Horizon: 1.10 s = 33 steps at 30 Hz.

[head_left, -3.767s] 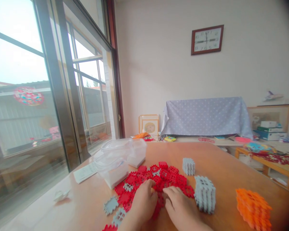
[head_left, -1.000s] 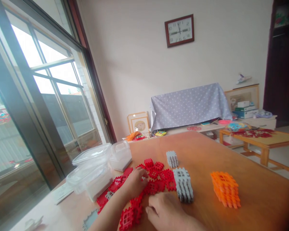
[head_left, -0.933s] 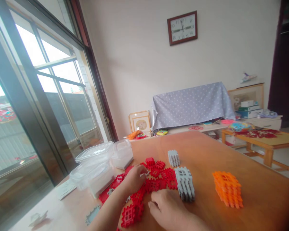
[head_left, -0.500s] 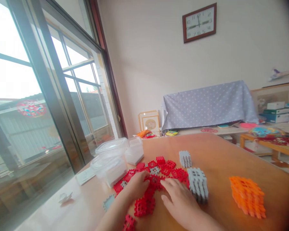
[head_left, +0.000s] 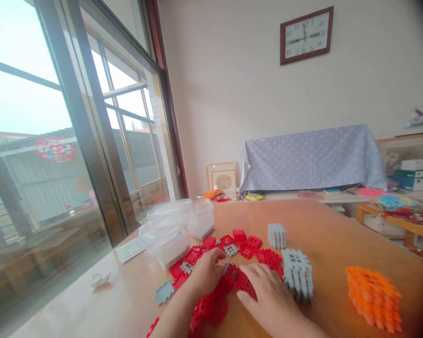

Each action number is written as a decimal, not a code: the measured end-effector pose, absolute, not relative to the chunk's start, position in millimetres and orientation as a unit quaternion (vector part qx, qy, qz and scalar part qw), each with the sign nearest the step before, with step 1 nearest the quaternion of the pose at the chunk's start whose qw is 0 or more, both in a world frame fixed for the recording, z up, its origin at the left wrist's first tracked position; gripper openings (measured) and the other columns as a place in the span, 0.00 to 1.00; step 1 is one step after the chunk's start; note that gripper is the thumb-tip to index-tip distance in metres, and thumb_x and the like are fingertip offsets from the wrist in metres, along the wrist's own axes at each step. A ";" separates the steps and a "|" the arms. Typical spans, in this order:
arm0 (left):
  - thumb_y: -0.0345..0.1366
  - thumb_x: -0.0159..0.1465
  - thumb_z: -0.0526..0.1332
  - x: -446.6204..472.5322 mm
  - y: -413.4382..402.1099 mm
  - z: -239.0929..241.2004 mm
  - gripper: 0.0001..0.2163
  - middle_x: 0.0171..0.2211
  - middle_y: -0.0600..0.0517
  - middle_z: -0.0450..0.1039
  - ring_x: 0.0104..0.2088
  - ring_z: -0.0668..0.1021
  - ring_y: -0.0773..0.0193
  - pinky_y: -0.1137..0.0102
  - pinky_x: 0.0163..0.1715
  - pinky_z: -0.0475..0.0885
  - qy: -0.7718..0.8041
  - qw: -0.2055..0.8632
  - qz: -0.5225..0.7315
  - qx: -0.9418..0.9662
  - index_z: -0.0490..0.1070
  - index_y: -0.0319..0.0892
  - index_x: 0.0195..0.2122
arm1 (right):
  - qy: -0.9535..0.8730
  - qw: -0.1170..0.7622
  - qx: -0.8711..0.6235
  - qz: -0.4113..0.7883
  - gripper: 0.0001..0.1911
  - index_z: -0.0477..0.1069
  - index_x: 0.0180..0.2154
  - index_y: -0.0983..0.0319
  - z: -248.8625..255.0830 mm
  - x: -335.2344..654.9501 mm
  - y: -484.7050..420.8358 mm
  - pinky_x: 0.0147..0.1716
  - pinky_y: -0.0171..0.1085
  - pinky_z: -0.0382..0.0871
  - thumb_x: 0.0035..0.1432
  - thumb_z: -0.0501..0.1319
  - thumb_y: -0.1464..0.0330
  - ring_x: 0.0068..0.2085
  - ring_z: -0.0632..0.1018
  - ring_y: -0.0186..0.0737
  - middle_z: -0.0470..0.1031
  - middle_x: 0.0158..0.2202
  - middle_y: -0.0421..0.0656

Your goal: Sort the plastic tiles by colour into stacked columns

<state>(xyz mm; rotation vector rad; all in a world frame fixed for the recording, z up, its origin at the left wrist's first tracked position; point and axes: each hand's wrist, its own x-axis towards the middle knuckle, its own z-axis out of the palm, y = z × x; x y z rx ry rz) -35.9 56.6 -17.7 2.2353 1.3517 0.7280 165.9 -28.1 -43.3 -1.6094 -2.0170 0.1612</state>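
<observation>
Red square interlocking plastic tiles (head_left: pixel 213 305) with notched edges lie in a loose pile between and around my hands. My left hand (head_left: pixel 207 273) is over the pile with its fingers curled together; what they hold, if anything, is hidden. My right hand (head_left: pixel 268 293) reaches in from the right, palm down, its thumb apart from its fingers. A red tile (head_left: pixel 241 280) shows between its thumb and index finger, and I cannot tell whether it is gripped. Grey tiles (head_left: pixel 231 250) are mixed among the red ones. A lone grey tile (head_left: pixel 164 292) lies left of my left forearm.
Right of the pile stand a large grey tile stack (head_left: pixel 298 274), a smaller grey stack (head_left: pixel 277 235) and an orange stack (head_left: pixel 373 298). Clear plastic containers (head_left: pixel 169 239) stand at the back left, beside a pale flat card (head_left: pixel 129 249). A glass window (head_left: pixel 66 197) borders the left.
The view has shifted slightly, so the room and table sit further right. My left hand has moved a little toward the right hand, and the red tile beside the right thumb shows more.
</observation>
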 end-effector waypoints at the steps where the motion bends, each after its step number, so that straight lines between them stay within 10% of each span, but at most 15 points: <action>1: 0.26 0.56 0.56 -36.2 54.6 -17.4 0.19 0.45 0.50 0.79 0.45 0.77 0.58 0.67 0.46 0.69 0.477 0.201 0.246 0.820 0.75 0.45 0.47 | -0.753 0.264 -0.599 0.067 0.25 0.70 0.60 0.55 -45.4 166.0 -28.1 0.59 0.49 0.60 0.61 0.62 0.60 0.60 0.70 0.55 0.74 0.58 0.48; 21: 0.28 0.55 0.61 -43.1 57.8 -8.4 0.09 0.38 0.50 0.73 0.39 0.74 0.59 0.68 0.39 0.64 0.453 0.178 0.332 0.808 0.73 0.43 0.38 | -0.730 0.287 -0.618 0.057 0.15 0.78 0.48 0.54 -37.9 163.2 -29.5 0.51 0.45 0.69 0.58 0.63 0.65 0.48 0.78 0.50 0.79 0.44 0.46; 29: 0.40 0.62 0.66 -32.3 39.1 7.1 0.09 0.35 0.50 0.78 0.35 0.80 0.62 0.68 0.40 0.72 0.314 0.688 0.440 0.485 0.69 0.42 0.37 | -0.719 0.390 -0.576 -0.002 0.27 0.69 0.61 0.58 -49.2 168.2 -19.7 0.56 0.53 0.73 0.63 0.61 0.57 0.58 0.76 0.56 0.76 0.57 0.51; 33: 0.35 0.62 0.68 -20.5 26.0 12.5 0.07 0.35 0.46 0.80 0.36 0.83 0.61 0.69 0.39 0.74 0.275 0.762 0.421 0.408 0.72 0.40 0.38 | -0.699 0.457 -0.550 -0.008 0.32 0.61 0.66 0.59 -55.3 168.0 -16.1 0.56 0.49 0.76 0.64 0.61 0.59 0.59 0.77 0.52 0.73 0.61 0.52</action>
